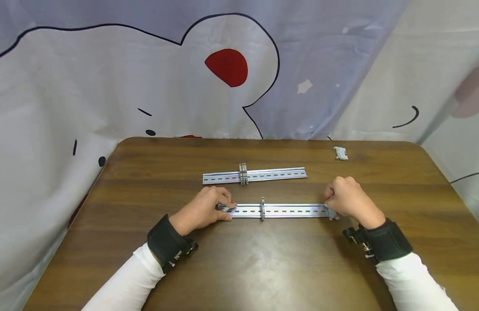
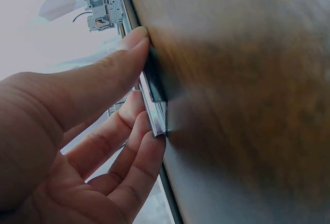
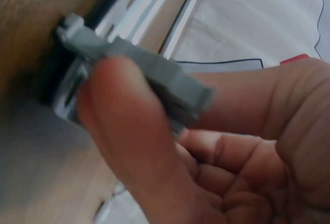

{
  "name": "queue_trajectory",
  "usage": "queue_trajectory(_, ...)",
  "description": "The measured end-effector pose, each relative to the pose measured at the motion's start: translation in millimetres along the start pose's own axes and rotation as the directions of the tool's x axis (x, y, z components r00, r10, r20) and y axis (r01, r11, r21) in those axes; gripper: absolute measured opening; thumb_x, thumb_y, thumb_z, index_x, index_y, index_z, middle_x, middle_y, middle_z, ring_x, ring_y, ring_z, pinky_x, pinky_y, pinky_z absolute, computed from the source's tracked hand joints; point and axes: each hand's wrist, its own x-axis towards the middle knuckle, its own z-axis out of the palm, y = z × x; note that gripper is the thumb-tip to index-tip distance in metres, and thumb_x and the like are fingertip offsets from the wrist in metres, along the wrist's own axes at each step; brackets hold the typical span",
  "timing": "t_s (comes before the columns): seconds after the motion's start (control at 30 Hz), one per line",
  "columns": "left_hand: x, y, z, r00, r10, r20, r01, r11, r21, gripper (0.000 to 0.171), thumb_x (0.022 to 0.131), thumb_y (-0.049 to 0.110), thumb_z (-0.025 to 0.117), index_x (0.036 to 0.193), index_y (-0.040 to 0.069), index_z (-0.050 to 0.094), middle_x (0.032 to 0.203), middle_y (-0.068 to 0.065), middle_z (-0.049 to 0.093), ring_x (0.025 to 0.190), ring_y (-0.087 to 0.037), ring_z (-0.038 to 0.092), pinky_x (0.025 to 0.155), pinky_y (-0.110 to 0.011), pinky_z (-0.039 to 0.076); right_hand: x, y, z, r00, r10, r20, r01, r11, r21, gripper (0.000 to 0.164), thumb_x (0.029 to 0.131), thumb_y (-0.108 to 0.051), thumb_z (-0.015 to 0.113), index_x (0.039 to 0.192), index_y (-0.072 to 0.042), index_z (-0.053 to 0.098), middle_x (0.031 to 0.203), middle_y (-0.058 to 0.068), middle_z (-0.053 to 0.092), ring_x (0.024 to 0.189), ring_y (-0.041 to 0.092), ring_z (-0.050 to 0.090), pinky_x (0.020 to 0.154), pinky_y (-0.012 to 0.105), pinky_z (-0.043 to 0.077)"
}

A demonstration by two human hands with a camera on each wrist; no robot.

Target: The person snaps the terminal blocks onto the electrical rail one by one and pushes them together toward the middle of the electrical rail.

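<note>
A slotted metal DIN rail [image 1: 290,211] lies across the table in front of me. My left hand [image 1: 204,208] grips its left end, thumb on the near edge and fingers along the far one, as the left wrist view shows. Near the middle of this rail stands a thin terminal block [image 1: 262,209], also visible beyond the thumb in the left wrist view [image 2: 100,5]. At the right end, my right hand [image 1: 349,199] pinches a grey plastic DIN-rail piece [image 3: 160,72] between thumb and fingers. That piece lies across the rail's end, partly covered by the thumb.
Farther back lies a second DIN rail [image 1: 278,174], slightly slanted, with several thin terminal blocks [image 1: 243,173] side by side. A loose pale grey piece [image 1: 341,153] rests near the back right edge of the wooden table [image 1: 263,268]. A printed curtain [image 1: 154,82] hangs behind.
</note>
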Motion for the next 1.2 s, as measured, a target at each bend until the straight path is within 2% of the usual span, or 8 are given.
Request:
queue_trajectory(0.1,0.9,-0.4,0.9,1.000,0.004,0.011,-0.004,1.000,-0.008,0.034,0.077,0.019,0.084,0.110,0.010,0.078,0.104,-0.005,0.070,0.098,-0.022,0.064,0.084,-0.038,0.052,-2.6,3.8,-4.8,0.996,0.012,0.085,-0.015,0.999,0.032,0.006,0.079,-0.006,0.069,0.080,-0.004,0.075,0.074,0.014,0.075,0.041,0.009,0.064,0.063,0.040,0.056)
queue_trajectory(0.27,-0.6,-1.5,0.0,1.000,0.006,-0.007,-0.006,1.000,-0.011,0.034,0.076,0.020,0.084,0.109,0.011,0.078,0.102,-0.004,0.070,0.095,-0.019,0.063,0.081,-0.035,0.051,-3.2,20.4,-19.8,0.962,-0.048,0.269,-0.011,0.977,0.214,0.031,0.090,-0.028,0.071,0.105,-0.001,0.072,0.065,0.006,0.074,0.055,0.017,0.070,0.054,0.031,0.056)
queue_trajectory(0.33,-1.4,-2.0,-0.2,1.000,0.002,-0.014,-0.003,1.000,-0.014,0.034,0.076,0.020,0.085,0.108,0.011,0.078,0.101,-0.003,0.070,0.094,-0.019,0.063,0.081,-0.034,0.051,-2.6,30.6,-24.8,0.937,-0.098,0.335,-0.019,0.943,0.331,0.039,0.091,-0.026,0.070,0.116,0.003,0.067,0.073,0.010,0.076,0.063,0.022,0.073,0.058,0.034,0.059)
queue_trajectory(0.5,-1.7,-1.9,-0.6,1.000,-0.007,-0.014,0.006,1.000,-0.024,0.035,0.075,0.020,0.085,0.108,0.011,0.078,0.101,-0.003,0.071,0.094,-0.018,0.063,0.080,-0.033,0.051,-0.7,52.8,-22.9,0.863,-0.249,0.439,-0.057,0.816,0.575,0.044,0.092,-0.007,0.067,0.128,0.013,0.052,0.094,0.026,0.075,0.081,0.030,0.074,0.072,0.041,0.060)
queue_trajectory(0.6,-0.7,-1.2,-0.1,1.000,-0.008,-0.011,0.008,1.000,-0.026,0.035,0.075,0.020,0.085,0.109,0.011,0.078,0.101,-0.003,0.071,0.094,-0.018,0.063,0.080,-0.033,0.051,1.7,58.6,-15.4,0.846,-0.290,0.448,-0.088,0.752,0.653,0.043,0.092,0.000,0.064,0.128,0.015,0.049,0.099,0.028,0.073,0.087,0.031,0.074,0.078,0.042,0.059)
queue_trajectory(0.8,0.8,-0.2,1.0,1.000,-0.004,-0.007,0.004,1.000,-0.020,0.035,0.075,0.019,0.085,0.108,0.010,0.078,0.102,-0.003,0.071,0.096,-0.019,0.063,0.082,-0.036,0.052,7.4,49.5,-0.9,0.842,-0.312,0.439,-0.130,0.674,0.727,0.043,0.091,0.002,0.064,0.128,0.017,0.046,0.098,0.023,0.074,0.091,0.031,0.074,0.081,0.044,0.058)
queue_trajectory(1.03,1.7,-0.5,1.4,1.000,-0.003,-0.004,0.003,1.000,-0.010,0.035,0.076,0.020,0.085,0.108,0.011,0.079,0.102,-0.003,0.070,0.097,-0.020,0.063,0.084,-0.037,0.051,11.0,24.4,11.5,0.856,-0.304,0.418,-0.136,0.647,0.750,0.043,0.091,0.003,0.064,0.127,0.018,0.046,0.098,0.025,0.074,0.089,0.030,0.075,0.079,0.043,0.059)
queue_trajectory(1.2,1.2,-1.4,1.4,1.000,-0.007,-0.004,0.007,1.000,-0.007,0.034,0.076,0.020,0.085,0.108,0.011,0.079,0.102,-0.004,0.070,0.097,-0.020,0.064,0.084,-0.039,0.051,15.6,5.0,20.7,0.864,-0.288,0.412,-0.166,0.610,0.775,0.043,0.090,0.005,0.064,0.128,0.017,0.046,0.098,0.027,0.073,0.089,0.030,0.074,0.080,0.044,0.059)
